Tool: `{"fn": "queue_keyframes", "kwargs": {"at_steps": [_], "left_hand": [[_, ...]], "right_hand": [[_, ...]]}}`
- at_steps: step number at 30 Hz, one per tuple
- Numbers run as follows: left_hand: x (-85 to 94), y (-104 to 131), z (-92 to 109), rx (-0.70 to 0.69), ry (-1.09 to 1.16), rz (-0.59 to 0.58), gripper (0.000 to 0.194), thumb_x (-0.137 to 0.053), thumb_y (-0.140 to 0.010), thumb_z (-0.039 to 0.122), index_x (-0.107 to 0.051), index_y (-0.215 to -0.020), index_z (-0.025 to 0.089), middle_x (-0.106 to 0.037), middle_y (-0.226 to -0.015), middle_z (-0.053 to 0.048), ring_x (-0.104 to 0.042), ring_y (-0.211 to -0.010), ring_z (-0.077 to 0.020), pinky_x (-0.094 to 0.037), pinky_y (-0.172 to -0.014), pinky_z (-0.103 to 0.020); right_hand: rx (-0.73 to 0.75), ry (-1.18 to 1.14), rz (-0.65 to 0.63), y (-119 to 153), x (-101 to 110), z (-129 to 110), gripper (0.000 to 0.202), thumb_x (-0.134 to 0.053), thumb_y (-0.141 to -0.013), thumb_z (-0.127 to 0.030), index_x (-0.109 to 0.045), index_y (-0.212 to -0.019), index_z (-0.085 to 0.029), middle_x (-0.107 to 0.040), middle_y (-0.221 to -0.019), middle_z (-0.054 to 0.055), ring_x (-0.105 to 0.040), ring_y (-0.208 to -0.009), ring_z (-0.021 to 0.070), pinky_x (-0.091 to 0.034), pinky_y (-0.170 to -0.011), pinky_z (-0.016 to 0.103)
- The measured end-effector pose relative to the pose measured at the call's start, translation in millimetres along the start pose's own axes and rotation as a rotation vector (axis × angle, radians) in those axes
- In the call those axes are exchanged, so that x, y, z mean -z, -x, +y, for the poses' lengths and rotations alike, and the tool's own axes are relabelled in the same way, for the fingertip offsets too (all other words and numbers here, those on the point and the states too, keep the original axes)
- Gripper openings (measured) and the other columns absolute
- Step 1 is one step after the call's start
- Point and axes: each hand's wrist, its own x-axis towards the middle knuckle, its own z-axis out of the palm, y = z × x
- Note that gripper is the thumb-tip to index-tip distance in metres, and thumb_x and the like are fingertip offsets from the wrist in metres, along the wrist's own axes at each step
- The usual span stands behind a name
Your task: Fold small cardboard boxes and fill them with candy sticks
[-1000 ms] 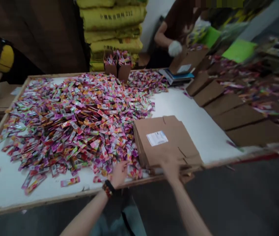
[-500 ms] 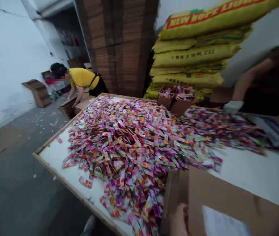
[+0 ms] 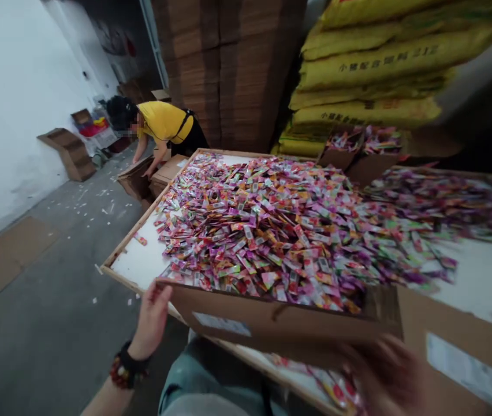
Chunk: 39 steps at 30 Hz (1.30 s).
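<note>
A flat folded cardboard box (image 3: pixel 280 323) with a white label spans the front of the table, tilted. My left hand (image 3: pixel 155 315), wearing a dark beaded bracelet, grips its left corner with fingers closed over the edge. At its right end my right hand (image 3: pixel 384 370) is blurred, its fingers curled round the cardboard. Beside that hand, a second labelled cardboard piece (image 3: pixel 458 341) lies at the right. Behind the held box spreads a large heap of small pink and purple packets (image 3: pixel 267 225).
A wooden rim (image 3: pixel 137 231) edges the white table. Cartons filled with packets (image 3: pixel 371 153) stand at the back, before stacked yellow sacks (image 3: pixel 384 63). A person in yellow (image 3: pixel 163 121) bends over boxes at left. Tall cardboard stacks (image 3: pixel 228 75) stand behind.
A flat cardboard box now stretches between my hands across the table's front. My left hand has come into view at its left corner. The view has shifted, moving the heap rightward.
</note>
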Motion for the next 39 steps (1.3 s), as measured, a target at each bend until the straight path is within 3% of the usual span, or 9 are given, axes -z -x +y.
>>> {"fn": "queue_keyframes", "kwargs": {"at_steps": [5,9,16,20,24,27,31,36,39], "left_hand": [[82.6,-111,39,-0.041,-0.011,-0.101,0.03,-0.084,-0.06,0.037,-0.061,-0.062,0.017,-0.073,-0.078,-0.002,-0.065,-0.099,-0.021,-0.042,-0.095,-0.031],[117.8,-168,23,0.105,-0.142,-0.194,0.027,-0.083,-0.053,0.035,-0.065,-0.06,0.017,-0.075,-0.086,-0.008,-0.064,-0.099,-0.0244,-0.041,-0.092,-0.033],[113.0,-184,-9,-0.007,-0.437,-0.175,0.046,-0.068,-0.073,0.053,-0.076,-0.089,0.011,-0.075,-0.087,-0.008,-0.064,-0.092,-0.0248,-0.046,-0.09,-0.035],[99.1,-168,4,-0.022,-0.527,-0.511,0.046,-0.065,-0.08,0.046,-0.071,-0.114,0.017,-0.066,-0.127,-0.01,-0.056,-0.123,-0.0267,-0.036,-0.111,-0.042],[104.3,-176,14,-0.098,-0.834,-0.851,0.033,-0.057,-0.085,0.043,-0.074,-0.065,0.022,-0.065,-0.129,-0.008,-0.048,-0.129,-0.0314,-0.035,-0.111,-0.049],[101.6,-187,1,-0.26,-1.005,-0.698,0.033,-0.045,-0.088,0.033,-0.065,-0.064,0.02,-0.069,-0.112,-0.012,-0.054,-0.113,-0.0307,-0.042,-0.101,-0.05],[73.2,-186,-35,-0.371,-1.071,-0.366,0.034,-0.041,-0.088,0.025,-0.056,-0.114,0.009,-0.055,-0.117,-0.018,-0.053,-0.113,-0.0316,-0.043,-0.1,-0.051],[64.8,-181,-67,-0.179,-0.755,-0.111,0.055,-0.027,-0.098,0.036,-0.018,-0.147,0.014,-0.031,-0.144,-0.023,-0.045,-0.132,-0.0289,-0.042,-0.106,-0.045],[78.0,-187,-67,-0.215,-0.772,-0.195,0.062,-0.029,-0.097,0.037,-0.004,-0.152,0.023,-0.016,-0.155,-0.02,-0.024,-0.146,-0.0288,-0.034,-0.113,-0.047]], "right_hand": [[-0.117,-0.28,0.029,78,-173,-38,0.043,-0.067,-0.073,-0.054,-0.054,-0.097,-0.021,-0.059,-0.097,0.003,-0.056,-0.094,0.0199,-0.043,-0.09,0.037],[-0.217,-0.236,0.101,99,-240,-25,0.049,-0.066,-0.069,-0.06,-0.052,-0.094,-0.02,-0.054,-0.093,0.002,-0.051,-0.091,0.02,-0.04,-0.09,0.036],[-0.01,0.04,-0.359,127,-231,25,0.062,-0.039,-0.085,-0.058,-0.038,-0.135,-0.021,-0.052,-0.123,0.013,-0.046,-0.123,0.0288,-0.037,-0.105,0.047],[0.031,0.232,-0.425,132,-242,42,0.074,-0.045,-0.082,-0.065,-0.034,-0.14,-0.02,-0.05,-0.133,0.016,-0.044,-0.129,0.0335,-0.04,-0.106,0.052],[-0.13,0.129,-0.387,95,-260,38,0.086,-0.056,-0.073,-0.071,-0.043,-0.139,-0.017,-0.061,-0.119,0.016,-0.056,-0.115,0.0352,-0.046,-0.099,0.054],[-0.109,0.16,-0.81,48,-262,-3,0.093,-0.067,-0.065,-0.07,-0.046,-0.141,-0.019,-0.055,-0.134,0.015,-0.051,-0.125,0.0341,-0.038,-0.108,0.053],[0.163,0.347,-1.382,18,-267,-77,0.115,-0.072,-0.065,-0.067,-0.022,-0.154,-0.016,-0.017,-0.16,0.015,-0.019,-0.147,0.0308,-0.02,-0.119,0.047],[0.49,0.605,-1.465,49,-275,-79,0.116,-0.064,-0.074,-0.065,-0.002,-0.155,-0.009,-0.001,-0.16,0.017,0.001,-0.149,0.0324,-0.002,-0.12,0.052],[0.517,0.581,-1.525,66,-271,-49,0.104,-0.057,-0.082,-0.06,0.001,-0.155,-0.013,-0.002,-0.16,0.015,0.0,-0.149,0.0295,0.007,-0.119,0.053]]}}
